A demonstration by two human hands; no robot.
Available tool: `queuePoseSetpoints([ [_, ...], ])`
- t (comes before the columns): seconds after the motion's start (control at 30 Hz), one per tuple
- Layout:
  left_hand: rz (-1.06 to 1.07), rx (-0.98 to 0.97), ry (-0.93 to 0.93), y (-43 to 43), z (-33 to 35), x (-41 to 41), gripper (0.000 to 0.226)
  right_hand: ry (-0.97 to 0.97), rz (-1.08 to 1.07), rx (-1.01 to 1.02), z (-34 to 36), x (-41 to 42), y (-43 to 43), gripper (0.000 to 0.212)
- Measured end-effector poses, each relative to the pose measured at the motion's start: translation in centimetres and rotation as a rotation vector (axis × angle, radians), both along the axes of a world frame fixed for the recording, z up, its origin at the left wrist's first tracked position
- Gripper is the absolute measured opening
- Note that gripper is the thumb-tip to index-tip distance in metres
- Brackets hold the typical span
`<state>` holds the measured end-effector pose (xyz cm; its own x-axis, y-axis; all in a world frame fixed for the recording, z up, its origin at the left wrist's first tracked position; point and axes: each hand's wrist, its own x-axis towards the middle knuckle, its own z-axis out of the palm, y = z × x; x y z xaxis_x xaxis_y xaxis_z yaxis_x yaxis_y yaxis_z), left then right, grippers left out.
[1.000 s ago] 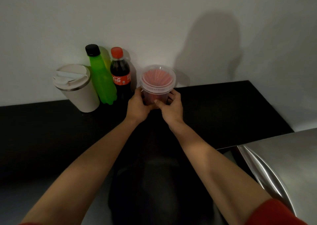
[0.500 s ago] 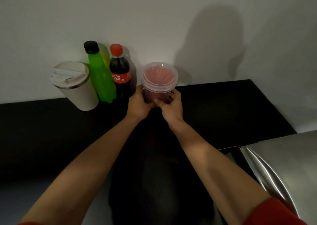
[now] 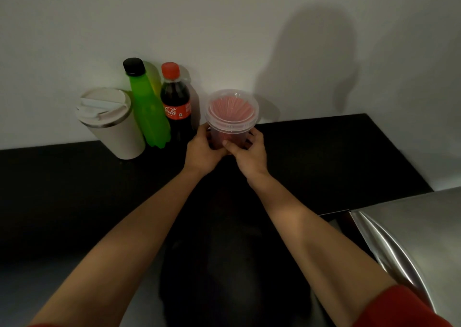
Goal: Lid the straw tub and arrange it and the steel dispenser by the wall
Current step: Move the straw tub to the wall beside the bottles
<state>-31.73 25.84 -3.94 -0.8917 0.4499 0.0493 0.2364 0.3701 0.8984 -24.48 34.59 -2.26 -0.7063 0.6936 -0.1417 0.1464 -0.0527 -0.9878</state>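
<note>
A clear plastic straw tub (image 3: 232, 113) full of red straws stands on the black counter (image 3: 324, 157) close to the white wall, with its clear lid on top. My left hand (image 3: 203, 152) grips its left side and my right hand (image 3: 249, 153) grips its right side, thumbs meeting at the front. A steel dispenser (image 3: 414, 242) shows as a brushed metal body at the lower right edge, away from both hands.
Left of the tub, a cola bottle (image 3: 175, 104) with a red cap, a green drink bottle (image 3: 147, 107) and a cream lidded travel cup (image 3: 111, 122) stand in a row against the wall. The cola bottle is just beside my left hand.
The tub and both hands have edged slightly toward the wall; the grip on the tub is the same.
</note>
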Motion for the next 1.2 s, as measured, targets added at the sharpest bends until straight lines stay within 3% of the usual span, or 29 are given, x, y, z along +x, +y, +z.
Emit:
queuePoseSetpoints([
  [0.73, -0.012, -0.009, -0.018, -0.5, 0.1, 0.9, 0.082, -0.079, -0.008, 0.004, 0.0, 0.6, 0.1, 0.074],
  [1.2, 0.026, -0.088, 0.015, -3.6, 3.0, 4.8, 0.078, -0.165, -0.059, 0.141, 2.3, 4.4, -2.0, 0.07],
])
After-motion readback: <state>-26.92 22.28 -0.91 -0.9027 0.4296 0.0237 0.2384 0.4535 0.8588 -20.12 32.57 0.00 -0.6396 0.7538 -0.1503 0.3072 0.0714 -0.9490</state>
